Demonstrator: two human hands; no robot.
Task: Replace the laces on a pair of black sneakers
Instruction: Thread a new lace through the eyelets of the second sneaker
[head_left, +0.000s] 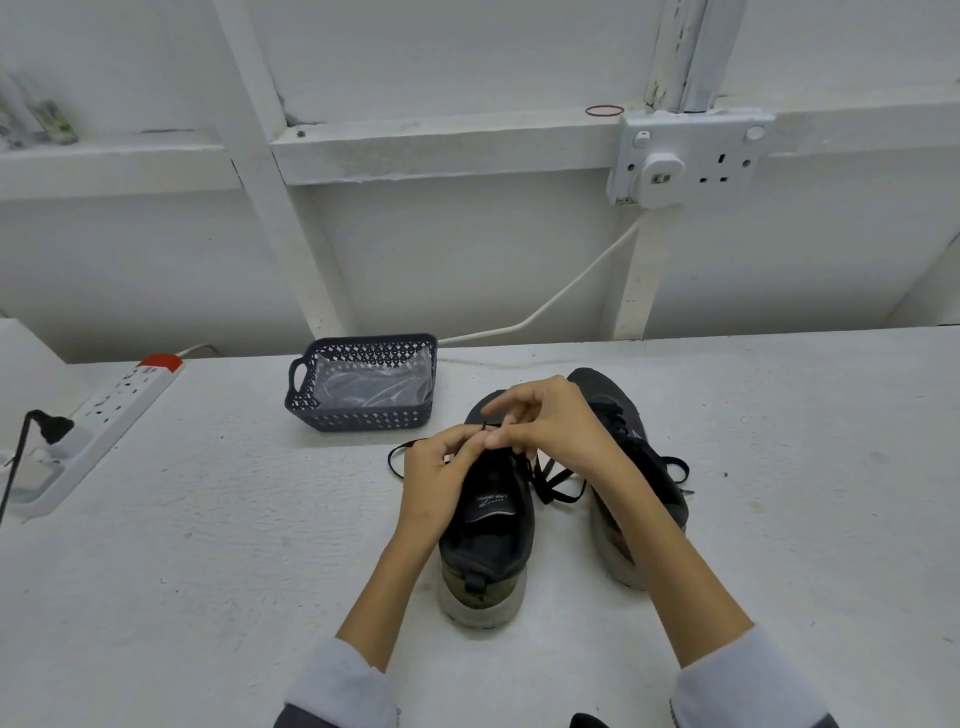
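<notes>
Both forearms reach up from the lower edge, pale sleeves pushed back, and meet over the lacing area of the near black sneaker with a worn grey sole (488, 540). It stands upright on the white counter (208, 519), toe pointing away.

The left hand (441, 465) sits at the shoe's left side, wrist bent inward. Its fingers are curled, and their tips pinch a flat black lace (391, 461). A short tip of the lace sticks up between the two hands.

The right hand (548, 421) arches above the toe end. Its forefinger is stretched leftward and its thumb is tucked under, nipping the same lace. Its forearm crosses over the second black sneaker (641, 447), which stands just beside the first.

Loose lace loops out to the left and between the shoes.

Behind them stands a dark perforated plastic basket (311, 410) holding clear plastic wrapping (374, 382).
</notes>
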